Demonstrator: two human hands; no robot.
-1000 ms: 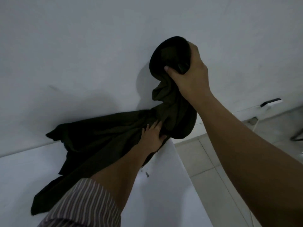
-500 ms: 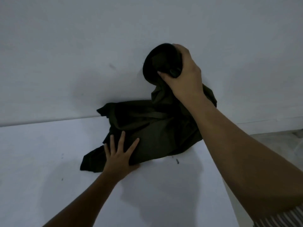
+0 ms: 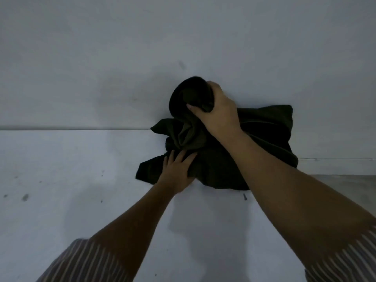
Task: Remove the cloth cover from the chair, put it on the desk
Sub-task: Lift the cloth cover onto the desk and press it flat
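Against a bare wall, centre frame, our right hand grips the bunched cloth cover while our left hand, fingers spread, pins it to the worktop for settling.

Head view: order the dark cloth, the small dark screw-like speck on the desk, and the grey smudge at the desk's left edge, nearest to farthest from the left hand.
1. Dark cloth: under the left hand.
2. Dark speck: to its right.
3. Grey smudge: far left.
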